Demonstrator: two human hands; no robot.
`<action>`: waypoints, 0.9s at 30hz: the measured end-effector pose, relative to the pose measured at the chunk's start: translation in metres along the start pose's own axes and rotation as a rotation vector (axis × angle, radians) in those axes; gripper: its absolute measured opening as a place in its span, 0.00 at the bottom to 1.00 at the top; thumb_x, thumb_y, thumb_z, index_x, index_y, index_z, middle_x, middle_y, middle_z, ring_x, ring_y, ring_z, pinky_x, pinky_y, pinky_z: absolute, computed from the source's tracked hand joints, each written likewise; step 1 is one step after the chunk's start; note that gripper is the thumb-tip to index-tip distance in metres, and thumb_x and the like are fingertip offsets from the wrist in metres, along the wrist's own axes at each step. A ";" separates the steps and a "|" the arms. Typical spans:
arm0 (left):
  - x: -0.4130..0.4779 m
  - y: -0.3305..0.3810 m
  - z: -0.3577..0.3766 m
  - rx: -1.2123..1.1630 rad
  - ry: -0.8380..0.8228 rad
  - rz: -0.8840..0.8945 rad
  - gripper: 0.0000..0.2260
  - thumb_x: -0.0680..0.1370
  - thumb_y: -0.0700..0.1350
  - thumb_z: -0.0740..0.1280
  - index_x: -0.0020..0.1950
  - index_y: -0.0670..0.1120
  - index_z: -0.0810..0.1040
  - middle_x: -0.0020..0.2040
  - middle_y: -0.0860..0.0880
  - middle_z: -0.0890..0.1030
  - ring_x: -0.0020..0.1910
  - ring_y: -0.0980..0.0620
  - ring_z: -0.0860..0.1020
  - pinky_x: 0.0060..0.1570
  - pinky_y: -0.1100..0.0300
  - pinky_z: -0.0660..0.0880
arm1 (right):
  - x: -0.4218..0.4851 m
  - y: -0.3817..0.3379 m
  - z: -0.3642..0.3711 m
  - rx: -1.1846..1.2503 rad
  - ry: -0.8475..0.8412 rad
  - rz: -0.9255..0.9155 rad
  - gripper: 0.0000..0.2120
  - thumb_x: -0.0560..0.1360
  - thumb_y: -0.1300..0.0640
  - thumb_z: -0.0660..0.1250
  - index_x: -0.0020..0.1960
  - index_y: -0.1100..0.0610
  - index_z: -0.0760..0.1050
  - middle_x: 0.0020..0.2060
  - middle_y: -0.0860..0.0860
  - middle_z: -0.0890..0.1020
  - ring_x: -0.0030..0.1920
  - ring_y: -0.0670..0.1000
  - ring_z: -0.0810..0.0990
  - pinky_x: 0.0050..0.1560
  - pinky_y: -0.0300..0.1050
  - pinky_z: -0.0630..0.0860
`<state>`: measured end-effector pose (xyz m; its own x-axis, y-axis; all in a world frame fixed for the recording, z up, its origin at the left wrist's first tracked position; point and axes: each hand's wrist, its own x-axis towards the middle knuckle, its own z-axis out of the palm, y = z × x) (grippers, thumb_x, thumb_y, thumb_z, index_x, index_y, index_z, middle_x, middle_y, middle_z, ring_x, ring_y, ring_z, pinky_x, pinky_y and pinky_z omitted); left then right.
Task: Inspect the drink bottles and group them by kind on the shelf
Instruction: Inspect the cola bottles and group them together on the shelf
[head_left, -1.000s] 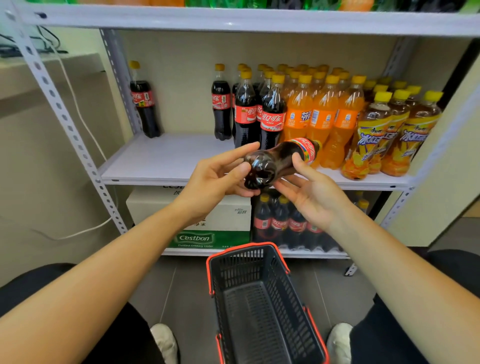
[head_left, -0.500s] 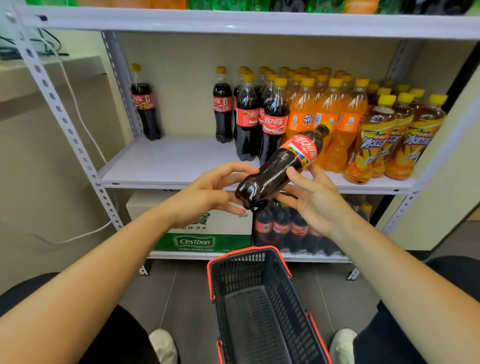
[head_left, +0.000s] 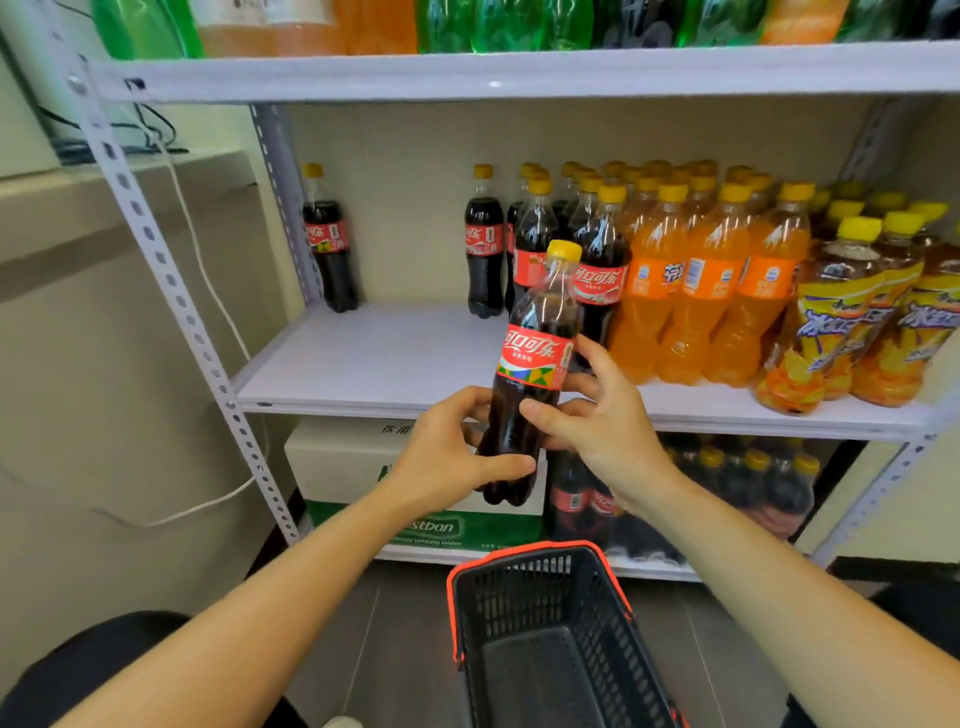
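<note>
In the head view, both hands are holding 1 cola bottle (head_left: 531, 374) nearly upright, tilted slightly so its yellow cap leans right, in front of the middle shelf (head_left: 384, 358) and above the basket (head_left: 540, 623) on the floor. The bottle is looking full of dark liquid, so it is probably handling as moderately heavy; its plastic wall is likely stiff under pressure yet smooth and somewhat slippery, so the narrowed waist below the red label is seeming the safest place to take hold. The left hand (head_left: 447, 457) is wrapping the lower body, thumb crossing the front near the base and fingers going behind. The right hand (head_left: 597, 415) is closing on the waist from the right, thumb pressing the front just under the label and fingers curling around the far side. Both forearms are reaching forward and converging on the bottle. On the shelf, the cola group (head_left: 545, 249) is standing beside the orange soda bottles (head_left: 706, 280), with 1 stray cola bottle (head_left: 330, 244) standing well apart at the left.
</note>
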<state>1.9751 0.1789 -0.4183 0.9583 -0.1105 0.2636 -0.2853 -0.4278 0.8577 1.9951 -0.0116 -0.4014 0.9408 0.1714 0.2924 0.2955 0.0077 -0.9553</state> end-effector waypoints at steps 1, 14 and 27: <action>0.004 -0.005 -0.004 -0.018 0.030 -0.020 0.27 0.67 0.45 0.83 0.62 0.49 0.78 0.54 0.50 0.82 0.49 0.53 0.83 0.50 0.58 0.81 | 0.007 0.000 0.004 -0.020 -0.040 -0.019 0.33 0.73 0.59 0.78 0.70 0.38 0.67 0.56 0.46 0.84 0.49 0.49 0.87 0.44 0.44 0.84; 0.092 -0.078 -0.104 -0.024 0.465 -0.122 0.28 0.70 0.42 0.81 0.66 0.47 0.73 0.61 0.49 0.81 0.58 0.48 0.81 0.54 0.51 0.79 | 0.152 0.068 0.060 -0.985 -0.484 -0.127 0.29 0.78 0.40 0.68 0.76 0.47 0.70 0.78 0.54 0.67 0.77 0.57 0.64 0.75 0.52 0.62; 0.188 -0.156 -0.204 -0.007 0.690 -0.185 0.31 0.71 0.38 0.80 0.68 0.44 0.69 0.62 0.45 0.77 0.59 0.43 0.80 0.53 0.42 0.82 | 0.205 0.111 0.089 -1.066 -0.476 -0.131 0.32 0.75 0.27 0.60 0.77 0.37 0.66 0.79 0.46 0.64 0.78 0.52 0.59 0.74 0.54 0.55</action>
<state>2.1958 0.4084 -0.4127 0.7615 0.5573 0.3310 -0.1219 -0.3784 0.9176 2.2063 0.1122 -0.4508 0.8028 0.5833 0.1238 0.5873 -0.7376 -0.3333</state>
